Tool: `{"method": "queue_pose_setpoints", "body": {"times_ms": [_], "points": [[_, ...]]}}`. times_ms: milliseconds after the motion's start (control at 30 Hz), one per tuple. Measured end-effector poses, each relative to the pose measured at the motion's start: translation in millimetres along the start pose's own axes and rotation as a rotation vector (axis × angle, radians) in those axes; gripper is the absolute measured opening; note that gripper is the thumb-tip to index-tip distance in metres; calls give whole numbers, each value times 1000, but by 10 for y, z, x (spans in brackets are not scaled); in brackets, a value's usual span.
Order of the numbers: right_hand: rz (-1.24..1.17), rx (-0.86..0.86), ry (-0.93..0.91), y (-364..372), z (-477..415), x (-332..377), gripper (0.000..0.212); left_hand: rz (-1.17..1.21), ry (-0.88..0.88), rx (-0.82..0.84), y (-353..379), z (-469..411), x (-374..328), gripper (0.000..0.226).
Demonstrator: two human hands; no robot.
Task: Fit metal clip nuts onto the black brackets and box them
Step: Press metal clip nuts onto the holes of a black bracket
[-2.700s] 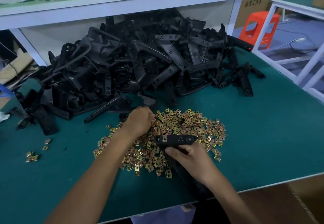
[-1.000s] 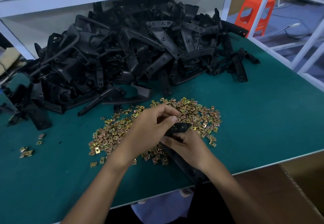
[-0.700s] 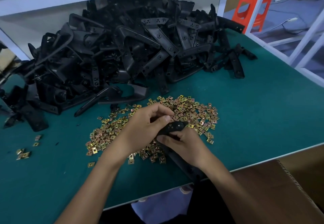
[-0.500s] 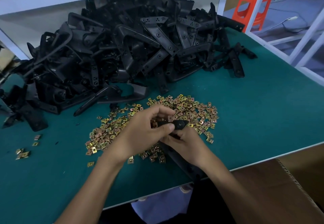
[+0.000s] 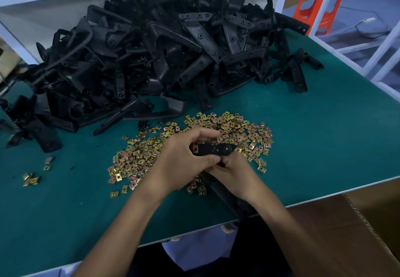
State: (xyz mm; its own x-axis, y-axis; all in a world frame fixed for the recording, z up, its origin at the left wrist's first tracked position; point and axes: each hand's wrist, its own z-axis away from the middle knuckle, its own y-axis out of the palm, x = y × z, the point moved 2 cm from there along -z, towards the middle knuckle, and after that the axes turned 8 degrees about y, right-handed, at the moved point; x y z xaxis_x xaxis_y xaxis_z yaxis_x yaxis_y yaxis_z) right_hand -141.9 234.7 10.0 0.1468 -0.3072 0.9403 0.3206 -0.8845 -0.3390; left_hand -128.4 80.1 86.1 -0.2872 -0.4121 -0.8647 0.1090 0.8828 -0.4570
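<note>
Gripping black bracket [image 5: 213,149] over clip nut pile [image 5: 138,157]: left hand [image 5: 184,162] curled round it, right hand [image 5: 236,175] seemingly pinching underside.

Left hand [image 5: 184,159] and right hand [image 5: 234,174] gripping one black bracket [image 5: 213,149], clip nuts [image 5: 242,133] spread beneath, bracket pile [image 5: 151,55] beyond the fingers

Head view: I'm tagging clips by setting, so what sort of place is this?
Most likely a small factory assembly bench. A heap of identical black brackets lies on the green-matted table behind a spread of loose metal clip nuts, and the left hand and right hand grip one bracket.
</note>
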Motion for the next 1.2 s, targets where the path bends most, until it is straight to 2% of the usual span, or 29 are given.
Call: {"method": "queue_pose_setpoints", "body": {"times_ms": [167, 633, 867, 1000, 1200], "points": [[8, -4, 13, 1, 2, -7, 12, 13, -7, 52, -9, -24, 27, 45], [-8, 16, -20, 11, 0, -19, 11, 0, -20, 39, 2, 15, 59, 30], [-29, 40, -7, 1, 6, 25, 11, -180, 16, 47, -10, 33, -20, 35], [-91, 17, 15, -2, 32, 65, 20, -375, 127, 19, 3, 10, -102, 24], [-92, -61, 30, -24, 75, 146, 12, -333, 132, -25, 6, 14, -165, 23]]}}
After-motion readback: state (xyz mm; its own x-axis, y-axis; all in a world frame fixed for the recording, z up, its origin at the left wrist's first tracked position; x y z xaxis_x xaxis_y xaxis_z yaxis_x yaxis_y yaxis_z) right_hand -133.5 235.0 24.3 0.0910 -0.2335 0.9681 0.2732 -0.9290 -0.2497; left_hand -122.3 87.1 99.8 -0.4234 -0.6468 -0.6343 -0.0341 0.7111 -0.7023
